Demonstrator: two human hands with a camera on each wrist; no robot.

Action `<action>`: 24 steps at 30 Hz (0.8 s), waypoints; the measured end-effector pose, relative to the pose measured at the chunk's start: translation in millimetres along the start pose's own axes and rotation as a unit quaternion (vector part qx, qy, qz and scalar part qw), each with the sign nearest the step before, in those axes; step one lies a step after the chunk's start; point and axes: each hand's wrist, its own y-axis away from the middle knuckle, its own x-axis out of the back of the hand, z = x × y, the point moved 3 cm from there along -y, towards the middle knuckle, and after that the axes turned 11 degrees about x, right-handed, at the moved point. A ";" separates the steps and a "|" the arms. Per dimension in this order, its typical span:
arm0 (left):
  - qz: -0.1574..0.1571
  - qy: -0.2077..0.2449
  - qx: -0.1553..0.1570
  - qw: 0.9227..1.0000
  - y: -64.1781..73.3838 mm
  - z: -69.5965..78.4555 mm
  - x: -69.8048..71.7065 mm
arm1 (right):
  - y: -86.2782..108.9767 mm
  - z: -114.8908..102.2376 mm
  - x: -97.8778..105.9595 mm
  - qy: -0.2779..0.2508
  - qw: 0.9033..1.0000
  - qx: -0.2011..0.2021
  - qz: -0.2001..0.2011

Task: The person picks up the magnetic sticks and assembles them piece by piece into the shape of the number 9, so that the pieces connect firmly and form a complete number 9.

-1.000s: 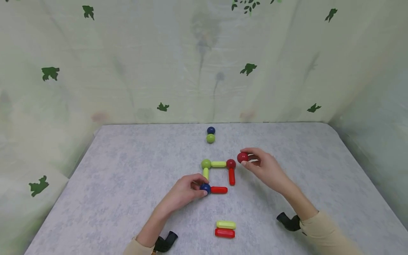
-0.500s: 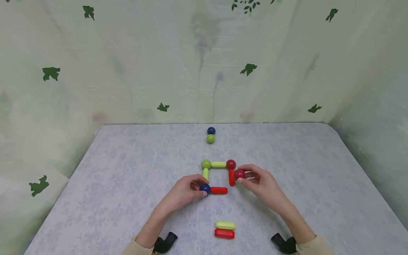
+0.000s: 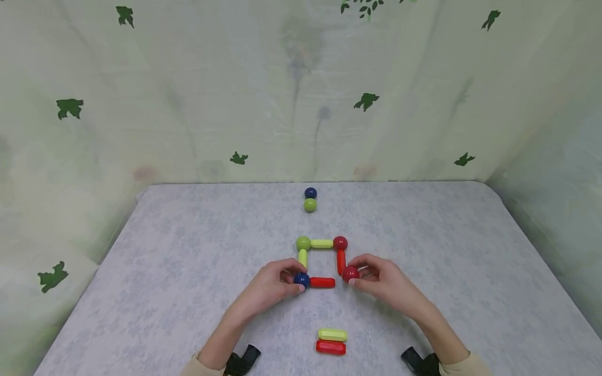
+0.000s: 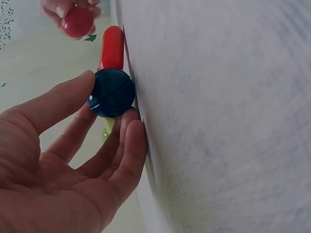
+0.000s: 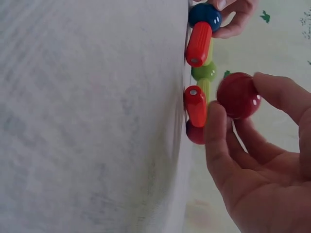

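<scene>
At table (image 3: pixel 188 235), left grip (image 3: pixel 269 284) pinching blue ball (image 3: pixel 301 280), its red rod (image 3: pixel 323 282) pointing rightward, right grip (image 3: pixel 388 284) pinching red ball (image 3: pixel 350 274)

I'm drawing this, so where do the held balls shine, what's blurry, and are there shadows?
Left wrist view: a pale glint on the blue ball; right wrist view: white glints on the held red ball, and the table looks smeared toward the picture's left edge; head view: a soft shadow below the right hand.
</scene>
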 end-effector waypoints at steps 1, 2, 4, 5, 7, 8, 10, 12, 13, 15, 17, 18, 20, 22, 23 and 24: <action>0.001 -0.001 0.001 1.000 0.1 0.1 0.1 | 0.0 0.7 -1.0 0.000 1.000 -0.002 -0.010; 0.001 -0.001 0.002 1.000 0.2 0.2 0.1 | 0.2 1.1 -2.0 0.000 1.000 -0.004 -0.018; 0.001 0.000 0.001 1.000 0.2 0.4 0.3 | 0.5 1.8 -3.7 0.002 1.000 -0.005 -0.030; 0.001 0.000 0.000 1.000 0.1 0.5 0.3 | 0.6 1.8 -4.3 0.002 0.999 -0.005 -0.033; 0.001 0.002 -0.002 1.000 0.0 0.6 0.5 | 0.5 1.7 -5.2 0.005 0.999 -0.004 -0.037; 0.001 0.003 -0.003 1.000 0.0 0.7 0.7 | 0.4 1.6 -5.7 0.006 0.999 -0.005 -0.039; 0.001 0.005 -0.004 1.000 0.1 0.5 1.1 | -0.3 1.4 -6.7 0.012 0.999 -0.005 -0.042; 0.001 0.009 -0.003 1.000 0.1 -0.1 1.4 | -1.4 0.9 -8.0 0.024 0.999 -0.002 -0.044; 0.001 0.010 -0.002 1.000 0.2 -0.2 1.7 | -1.9 0.7 -8.7 0.031 0.999 -0.002 -0.044; 0.001 0.014 0.001 1.000 0.2 -0.4 2.1 | -3.3 0.8 -10.3 0.046 0.998 0.000 -0.040; 0.000 0.021 0.003 1.000 0.2 -0.2 2.3 | -4.1 1.0 -11.6 0.056 0.998 0.000 -0.037; -0.001 0.024 0.004 1.000 0.4 0.2 2.2 | -4.3 1.2 -12.2 0.059 0.998 0.001 -0.036; -0.004 0.030 0.001 1.000 1.0 1.1 2.0 | -4.6 1.9 -13.2 0.061 0.998 0.002 -0.034; -0.007 0.034 -0.002 0.999 1.5 1.9 1.7 | -4.4 2.2 -13.8 0.064 0.997 0.001 -0.034; -0.008 0.034 -0.005 0.999 1.3 2.2 1.4 | -4.3 2.2 -13.9 0.065 0.997 0.001 -0.033; -0.010 0.034 -0.008 0.999 1.2 2.6 1.2 | -4.2 2.4 -14.0 0.067 0.997 0.000 -0.033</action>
